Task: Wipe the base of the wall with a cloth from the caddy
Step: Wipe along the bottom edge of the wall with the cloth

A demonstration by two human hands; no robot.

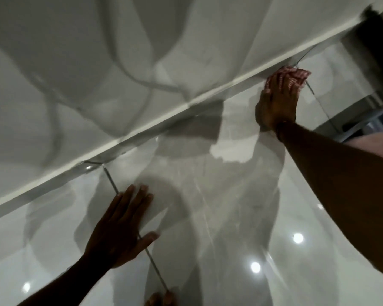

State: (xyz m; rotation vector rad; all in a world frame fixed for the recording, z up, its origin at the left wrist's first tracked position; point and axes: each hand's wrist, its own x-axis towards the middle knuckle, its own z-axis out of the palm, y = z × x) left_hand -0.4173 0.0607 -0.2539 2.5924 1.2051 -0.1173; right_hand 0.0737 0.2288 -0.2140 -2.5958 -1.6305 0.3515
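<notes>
I see a glossy tiled floor, pale grey, smooth enough to mirror ceiling lights as bright round spots, with thin dark grout lines crossing it. A narrow white skirting strip runs as a straight diagonal band from lower left to upper right, and above it rises the matte white wall, covered with soft curved shadows.

My right hand lies flat, fingers stretched out and pressed down on the cloth, pinning rather than clenching it. The cloth is soft, crumpled, red-and-white checked or striped; blur keeps me from telling which. It sits right against the skirting strip, on the floor side, at a grout line. Its long axis lies roughly along the strip, its loose end pointing to the upper right.

My left hand holds nothing; it rests open, palm down on the floor, well below the skirting strip, fingers spread across a grout line.

No caddy is clear to me here.
</notes>
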